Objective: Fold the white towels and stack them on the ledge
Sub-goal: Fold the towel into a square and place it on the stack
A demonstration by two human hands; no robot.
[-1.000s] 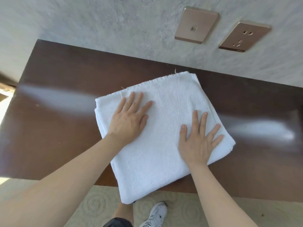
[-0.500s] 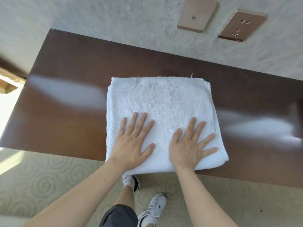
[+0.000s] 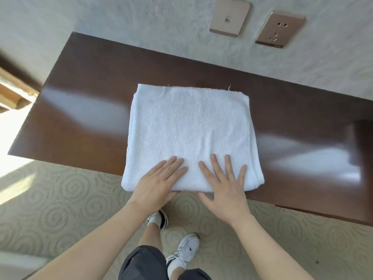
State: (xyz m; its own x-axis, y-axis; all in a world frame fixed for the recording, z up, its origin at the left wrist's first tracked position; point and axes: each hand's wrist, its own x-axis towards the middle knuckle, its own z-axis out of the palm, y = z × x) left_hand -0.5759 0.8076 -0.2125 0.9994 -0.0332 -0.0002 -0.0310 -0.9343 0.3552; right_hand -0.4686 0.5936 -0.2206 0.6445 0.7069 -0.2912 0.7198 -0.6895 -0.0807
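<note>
Lying flat on the dark brown ledge (image 3: 84, 93), the folded white towel (image 3: 189, 130) sits near the ledge's middle, its near edge reaching the front edge and its far edge showing a few loose threads. Both hands press on the towel's near part with straight fingers. The left hand (image 3: 157, 184) has its fingers close together, pointing up and to the right, with the heel of the palm past the towel's near edge. The right hand (image 3: 224, 186) sits just beside it, fingers spread wide, thumb hanging off the near edge. Neither hand grips the cloth. Behind the ledge rises a pale textured wall with a switch plate (image 3: 230, 17) and a power socket (image 3: 279, 30) side by side. Below lie patterned carpet (image 3: 50, 209) and the person's white sneakers (image 3: 185, 249).
</note>
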